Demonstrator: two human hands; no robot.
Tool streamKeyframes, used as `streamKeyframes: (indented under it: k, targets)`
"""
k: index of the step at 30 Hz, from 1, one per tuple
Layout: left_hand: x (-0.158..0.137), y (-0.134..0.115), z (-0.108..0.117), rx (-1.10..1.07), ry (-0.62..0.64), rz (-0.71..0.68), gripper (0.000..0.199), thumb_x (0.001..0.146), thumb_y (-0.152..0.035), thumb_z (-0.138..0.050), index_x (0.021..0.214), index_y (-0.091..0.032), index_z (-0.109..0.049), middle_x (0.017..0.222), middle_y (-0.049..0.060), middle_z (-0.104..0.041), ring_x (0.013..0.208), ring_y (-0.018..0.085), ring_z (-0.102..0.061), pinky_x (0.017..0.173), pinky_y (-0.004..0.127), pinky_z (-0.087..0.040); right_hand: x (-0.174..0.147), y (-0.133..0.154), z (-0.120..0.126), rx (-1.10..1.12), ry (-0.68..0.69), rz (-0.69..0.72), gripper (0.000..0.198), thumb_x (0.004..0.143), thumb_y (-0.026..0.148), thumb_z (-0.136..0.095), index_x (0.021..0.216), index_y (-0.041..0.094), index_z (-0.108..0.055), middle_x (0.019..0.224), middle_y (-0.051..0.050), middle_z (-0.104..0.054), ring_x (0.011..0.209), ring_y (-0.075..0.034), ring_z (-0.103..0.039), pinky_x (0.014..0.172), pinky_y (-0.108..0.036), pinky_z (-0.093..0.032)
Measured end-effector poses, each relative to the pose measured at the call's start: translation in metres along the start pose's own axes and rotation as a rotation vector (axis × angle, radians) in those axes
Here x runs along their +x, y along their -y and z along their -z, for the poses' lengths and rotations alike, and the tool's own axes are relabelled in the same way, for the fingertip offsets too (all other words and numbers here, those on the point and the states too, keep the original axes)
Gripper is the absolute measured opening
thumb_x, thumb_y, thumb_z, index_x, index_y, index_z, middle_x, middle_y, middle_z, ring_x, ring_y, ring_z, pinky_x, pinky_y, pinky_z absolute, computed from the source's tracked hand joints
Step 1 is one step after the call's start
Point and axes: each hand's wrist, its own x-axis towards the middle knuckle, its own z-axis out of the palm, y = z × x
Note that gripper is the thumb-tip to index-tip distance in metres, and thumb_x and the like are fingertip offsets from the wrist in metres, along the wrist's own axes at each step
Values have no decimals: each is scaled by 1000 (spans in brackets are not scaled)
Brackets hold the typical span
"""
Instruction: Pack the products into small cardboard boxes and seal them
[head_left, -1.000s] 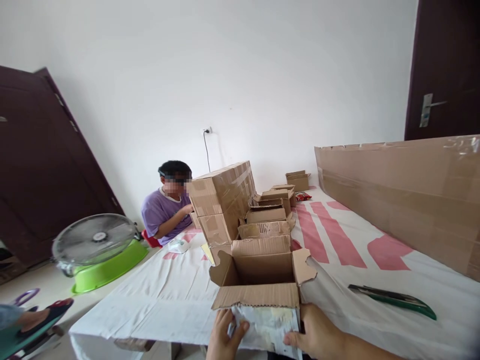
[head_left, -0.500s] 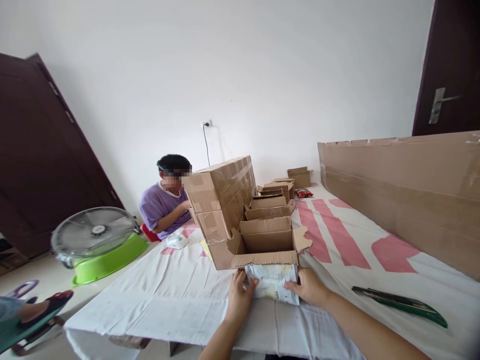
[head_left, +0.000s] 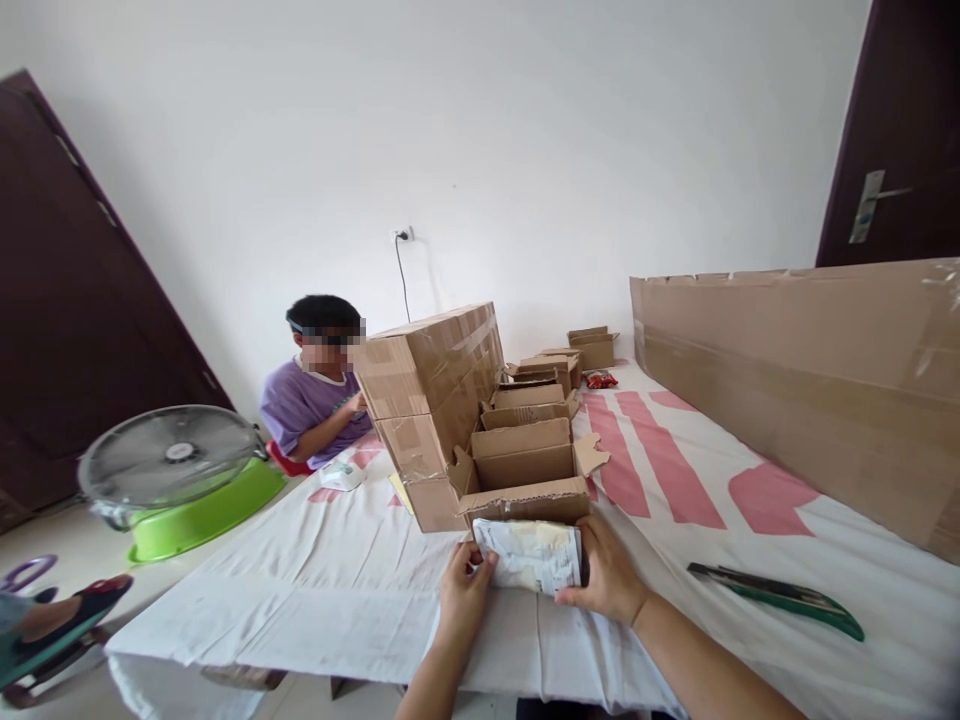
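While a white wall [head_left: 562, 130] fills the back of the room, a dark door [head_left: 82, 300] slants into view at the left and another door [head_left: 919, 120] with a metal handle stands at the far right. Before the wall is a table [head_left: 292, 600], covered by a white cloth with pink patches. Along its right side runs a long carton [head_left: 780, 370], its top edge uneven. Across from it rises a stack [head_left: 457, 380] of taped boxes, three high at the near end. Left of the stack sits a person [head_left: 309, 410] in a purple shirt, one forearm raised toward it. Farther left, a round fan [head_left: 169, 455] lies tilted above a green basin [head_left: 206, 520].

Open boxes [head_left: 529, 397] line up along the stack's right side. The nearest box [head_left: 525, 470] has its flaps spread. Just before its near side is a pale pouch [head_left: 529, 555], held between two hands; whether it touches the box I cannot tell. The left hand [head_left: 465, 580] pinches the pouch's left edge between thumb and fingers. The right hand [head_left: 611, 575] is clamped on the other end, thumb in front, fingers partly hidden. Well to the right lies a knife [head_left: 780, 600] with a green handle. Near the rearmost open box is a small red packet [head_left: 601, 381].
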Motion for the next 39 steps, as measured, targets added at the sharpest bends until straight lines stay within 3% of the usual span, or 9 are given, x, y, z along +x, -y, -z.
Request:
streamKeyframes:
  k: [3, 7, 14, 22, 28, 32, 35, 36, 39]
  targets:
    - [1, 2, -2, -20, 17, 38, 42, 72, -61, -59, 66, -20, -53, 61, -3, -46, 59, 16, -46, 58, 28, -39, -2, -4, -6, -82, 14, 32, 72, 49, 44, -87, 107, 15, -58, 104, -13, -59, 97, -35, -57, 87, -50, -48]
    - [1, 7, -5, -46, 51, 87, 46, 74, -65, -56, 69, -20, -53, 55, -6, -42, 53, 14, -43, 53, 27, -35, -2, -7, -12, -220, -109, -19, 56, 60, 40, -85, 102, 17, -55, 102, -14, -59, 96, -34, -56, 84, -51, -48]
    - [3, 9, -7, -62, 71, 84, 43, 76, -61, -57, 79, -19, -58, 56, -6, -47, 54, 15, -47, 56, 27, -37, 1, -8, -13, -261, -110, -71, 47, 60, 45, -86, 86, 20, -54, 91, -9, -61, 88, -31, -56, 76, -44, -49]
    - [2, 6, -5, -47, 117, 86, 60, 68, -56, -65, 111, -16, -55, 98, 8, -65, 80, 24, -64, 74, 37, -52, 7, -10, -16, -279, -45, -162, 38, 72, 52, -76, 79, 21, -56, 84, -9, -62, 86, -31, -56, 78, -44, -47]
    - [3, -4, -5, 5, 130, 114, 64, 55, -55, -74, 103, -17, -55, 96, 8, -63, 82, 27, -64, 74, 41, -54, 1, 0, -8, -243, 28, -193, 38, 66, 43, -82, 84, 17, -61, 91, -12, -65, 93, -32, -57, 82, -45, -47]
    - [7, -12, -3, 18, 197, 163, 60, 56, -58, -71, 97, -18, -54, 91, 8, -65, 80, 29, -65, 73, 41, -54, -33, 13, 32, -197, 83, -163, 40, 64, 31, -83, 96, 20, -61, 94, -4, -67, 90, -23, -60, 81, -34, -48]
    - [8, -18, 0, 112, 235, 199, 56, 57, -61, -68, 93, -20, -55, 90, 8, -67, 80, 30, -66, 72, 39, -54, -75, 13, 88, -192, 65, -156, 17, 75, 26, -70, 89, 22, -60, 89, -2, -66, 86, -19, -60, 83, -32, -47]
    - [8, -20, 2, 133, 240, 205, 56, 57, -62, -67, 93, -20, -56, 89, 7, -68, 80, 30, -67, 71, 39, -53, -91, 8, 111, -201, 37, -167, 6, 80, 26, -63, 81, 22, -59, 83, -2, -65, 83, -19, -60, 82, -33, -47]
    - [8, -27, 4, 175, 253, 226, 55, 57, -63, -65, 91, -21, -56, 87, 6, -69, 80, 30, -67, 70, 38, -53, -145, -22, 190, -369, -243, -351, 24, 86, 42, -50, 70, 24, -54, 73, -3, -61, 76, -21, -59, 75, -34, -49]
